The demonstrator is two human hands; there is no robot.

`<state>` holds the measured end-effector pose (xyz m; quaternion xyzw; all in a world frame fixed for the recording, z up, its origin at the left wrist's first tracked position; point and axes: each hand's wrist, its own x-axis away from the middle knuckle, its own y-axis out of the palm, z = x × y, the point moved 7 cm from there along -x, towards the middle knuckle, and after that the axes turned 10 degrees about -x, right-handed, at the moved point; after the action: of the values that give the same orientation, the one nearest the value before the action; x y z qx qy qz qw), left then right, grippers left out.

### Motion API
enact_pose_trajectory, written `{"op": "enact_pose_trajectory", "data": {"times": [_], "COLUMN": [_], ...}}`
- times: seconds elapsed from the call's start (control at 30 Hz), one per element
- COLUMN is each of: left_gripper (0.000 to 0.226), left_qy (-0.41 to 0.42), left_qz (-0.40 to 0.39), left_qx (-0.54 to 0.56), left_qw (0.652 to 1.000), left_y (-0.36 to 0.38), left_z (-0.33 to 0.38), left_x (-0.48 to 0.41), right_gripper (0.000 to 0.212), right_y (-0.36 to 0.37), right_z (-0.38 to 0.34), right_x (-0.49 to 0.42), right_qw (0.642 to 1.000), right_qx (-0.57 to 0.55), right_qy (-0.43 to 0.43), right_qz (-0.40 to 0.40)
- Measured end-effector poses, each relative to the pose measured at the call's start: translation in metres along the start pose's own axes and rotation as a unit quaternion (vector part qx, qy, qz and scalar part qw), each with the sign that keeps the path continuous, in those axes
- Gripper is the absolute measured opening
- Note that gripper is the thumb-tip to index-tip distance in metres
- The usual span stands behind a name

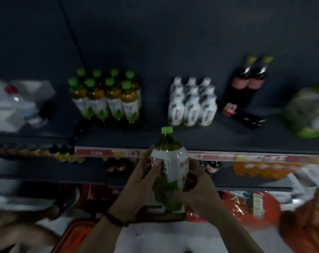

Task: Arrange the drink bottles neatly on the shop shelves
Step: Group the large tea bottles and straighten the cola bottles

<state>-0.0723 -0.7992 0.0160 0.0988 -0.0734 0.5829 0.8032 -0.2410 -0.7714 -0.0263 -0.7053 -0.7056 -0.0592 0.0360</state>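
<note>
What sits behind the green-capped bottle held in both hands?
The shelf's red price strip runs behind the held bottle, with a cluster of white bottles standing farther back. The bottle, left hand and right hand cover the strip's middle and the lower shelf there.

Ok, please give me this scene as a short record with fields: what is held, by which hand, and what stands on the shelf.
held bottle: green cap, upright, in front of the shelf edge
left hand: grips the bottle's left side
right hand: grips its lower right side
shelf: dark, carries three groups
green-cap group: left, two rows
white bottles: middle, two rows
dark bottles: right, two upright
</note>
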Motion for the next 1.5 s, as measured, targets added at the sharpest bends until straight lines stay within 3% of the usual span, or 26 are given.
{"op": "enact_pose_trajectory", "data": {"times": [0.1,0.23,0.33,0.5,0.6,0.73,0.83,0.97,1.23,1.5], "left_gripper": [0.037,0.056,0.072,0.064,0.069,0.078,0.073,0.07,0.057,0.069], "left_qy": [0.051,0.126,0.147,0.206,0.228,0.234,0.221,0.213,0.206,0.205], "left_qz": [-0.05,-0.039,0.008,-0.104,-0.188,-0.243,-0.207,-0.088,-0.039,-0.055], "left_qx": [-0.106,-0.17,-0.164,-0.215,-0.25,-0.28,-0.329,-0.389,-0.41,-0.459], "left_qw": [0.992,0.977,0.975,0.949,0.922,0.899,0.894,0.892,0.888,0.862], "left_y": [0.04,0.113,0.152,0.226,0.284,0.353,0.389,0.416,0.441,0.449], "left_z": [0.043,0.084,0.106,0.13,0.137,0.142,0.135,0.124,0.131,0.111], "left_x": [-0.013,-0.027,-0.039,-0.065,-0.085,-0.116,-0.148,-0.192,-0.264,-0.323], "right_gripper": [0.089,0.081,0.08,0.075,0.085,0.075,0.079,0.088,0.102,0.082], "right_y": [-0.031,-0.07,-0.097,-0.189,-0.249,-0.319,-0.362,-0.401,-0.434,-0.452], "right_z": [-0.045,-0.101,-0.126,-0.133,-0.132,-0.13,-0.124,-0.109,-0.072,-0.049], "right_x": [0.018,0.05,0.073,0.091,0.086,0.079,0.064,0.031,-0.045,-0.084], "right_qw": [0.993,0.958,0.941,0.929,0.944,0.935,0.912,0.879,0.919,0.957], "right_qx": [0.002,0.106,0.149,0.168,0.169,0.174,0.21,0.285,0.228,0.131], "right_qy": [-0.05,-0.14,-0.185,-0.199,-0.145,-0.126,-0.113,-0.082,-0.033,-0.022], "right_qz": [0.11,0.226,0.242,0.264,0.243,0.281,0.332,0.374,0.321,0.258]}}
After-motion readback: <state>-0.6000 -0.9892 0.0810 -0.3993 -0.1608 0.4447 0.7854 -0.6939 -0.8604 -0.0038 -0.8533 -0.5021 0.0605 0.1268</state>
